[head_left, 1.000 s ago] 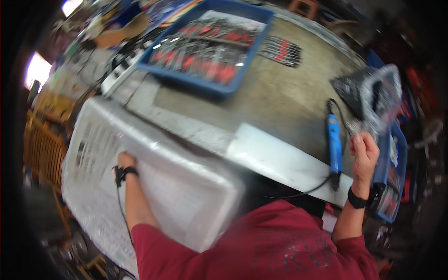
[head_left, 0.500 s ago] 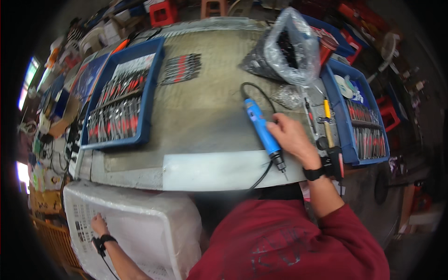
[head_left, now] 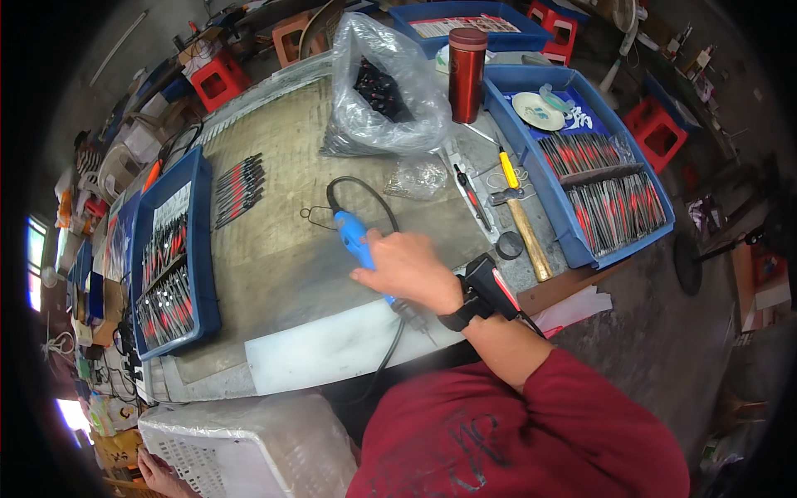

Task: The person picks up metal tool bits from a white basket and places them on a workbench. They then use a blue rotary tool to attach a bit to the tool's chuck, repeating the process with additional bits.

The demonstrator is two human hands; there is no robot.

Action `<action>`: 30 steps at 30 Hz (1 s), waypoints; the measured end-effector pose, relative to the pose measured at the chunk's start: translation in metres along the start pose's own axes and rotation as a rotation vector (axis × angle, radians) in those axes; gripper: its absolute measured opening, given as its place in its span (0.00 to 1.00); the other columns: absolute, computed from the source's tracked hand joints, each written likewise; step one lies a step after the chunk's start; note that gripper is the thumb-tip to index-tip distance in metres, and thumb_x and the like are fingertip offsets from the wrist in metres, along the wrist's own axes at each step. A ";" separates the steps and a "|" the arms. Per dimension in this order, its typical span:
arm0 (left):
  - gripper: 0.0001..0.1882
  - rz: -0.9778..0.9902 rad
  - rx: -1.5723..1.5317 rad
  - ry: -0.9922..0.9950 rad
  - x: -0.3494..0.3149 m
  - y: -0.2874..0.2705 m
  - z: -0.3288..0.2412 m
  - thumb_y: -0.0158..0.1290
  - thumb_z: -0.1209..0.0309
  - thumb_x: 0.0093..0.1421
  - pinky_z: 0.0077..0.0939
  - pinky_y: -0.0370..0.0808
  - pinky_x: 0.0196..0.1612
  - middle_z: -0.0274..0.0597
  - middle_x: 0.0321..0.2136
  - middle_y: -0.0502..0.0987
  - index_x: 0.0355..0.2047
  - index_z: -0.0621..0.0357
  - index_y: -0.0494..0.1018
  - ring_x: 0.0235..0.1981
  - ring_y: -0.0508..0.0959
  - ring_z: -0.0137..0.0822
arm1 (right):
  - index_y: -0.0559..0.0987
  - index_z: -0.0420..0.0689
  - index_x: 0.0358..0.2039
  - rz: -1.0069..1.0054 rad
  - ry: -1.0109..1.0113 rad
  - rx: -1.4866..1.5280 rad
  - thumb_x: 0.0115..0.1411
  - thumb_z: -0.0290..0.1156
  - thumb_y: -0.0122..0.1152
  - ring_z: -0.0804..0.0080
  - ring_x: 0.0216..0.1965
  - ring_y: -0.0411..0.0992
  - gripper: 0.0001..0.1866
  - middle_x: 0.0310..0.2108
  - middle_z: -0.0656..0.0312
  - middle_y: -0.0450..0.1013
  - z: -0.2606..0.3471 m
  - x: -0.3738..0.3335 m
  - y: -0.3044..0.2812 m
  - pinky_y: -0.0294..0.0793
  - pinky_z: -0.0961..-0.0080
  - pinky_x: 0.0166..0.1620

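Observation:
My right hand is closed round the blue body of an electric screwdriver, just above the front of the worktable. The tool's bit end tilts down toward me, and a black cord loops from its other end. At the lower left, my left hand is beside the outer side of a white perforated plastic crate. Its visible fingers look stretched out against the crate, with the rest cut off by the picture edge. A white sheet lies along the table's front edge, below the screwdriver.
Blue trays of red-and-black tools stand at left and right. A row of similar tools lies near the left tray. Beyond my right hand are a plastic bag of black parts, a red tumbler and a hammer.
My view has turned to the right. My right hand has moved from beside the screwdriver's body to closed round it. My left hand has shifted toward the crate's outer side.

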State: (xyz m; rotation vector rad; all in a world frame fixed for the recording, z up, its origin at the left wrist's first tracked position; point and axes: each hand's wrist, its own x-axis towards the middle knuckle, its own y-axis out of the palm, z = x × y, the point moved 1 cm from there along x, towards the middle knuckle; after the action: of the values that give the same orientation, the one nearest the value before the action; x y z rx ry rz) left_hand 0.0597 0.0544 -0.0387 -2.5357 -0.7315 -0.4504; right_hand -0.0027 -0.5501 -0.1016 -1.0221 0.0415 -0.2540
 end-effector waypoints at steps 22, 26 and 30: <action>0.09 0.331 -0.130 0.173 -0.060 0.130 -0.111 0.45 0.68 0.61 0.10 0.51 0.17 0.27 0.17 0.60 0.29 0.61 0.68 0.16 0.56 0.16 | 0.75 0.37 0.21 -0.129 0.410 -0.282 0.51 0.36 0.53 0.48 0.29 0.70 0.13 0.22 0.46 0.71 -0.126 -0.034 -0.061 0.69 0.59 0.33; 0.09 0.354 -0.144 0.158 -0.063 0.125 -0.104 0.45 0.69 0.61 0.10 0.51 0.17 0.28 0.18 0.62 0.32 0.63 0.69 0.16 0.56 0.16 | 0.75 0.37 0.21 -0.130 0.388 -0.250 0.49 0.35 0.53 0.48 0.29 0.70 0.13 0.22 0.46 0.71 -0.137 -0.028 -0.056 0.68 0.59 0.33; 0.09 0.355 -0.140 0.145 -0.063 0.117 -0.096 0.45 0.69 0.61 0.10 0.50 0.17 0.27 0.17 0.61 0.32 0.62 0.69 0.16 0.56 0.15 | 0.74 0.35 0.20 -0.093 0.371 -0.088 0.47 0.33 0.56 0.50 0.27 0.71 0.12 0.20 0.46 0.70 -0.144 -0.027 -0.063 0.68 0.63 0.31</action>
State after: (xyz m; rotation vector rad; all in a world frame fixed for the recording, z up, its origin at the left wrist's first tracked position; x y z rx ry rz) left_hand 0.0584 -0.1090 -0.0244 -2.6527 -0.1945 -0.5687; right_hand -0.0630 -0.6960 -0.1259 -1.0549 0.3439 -0.5279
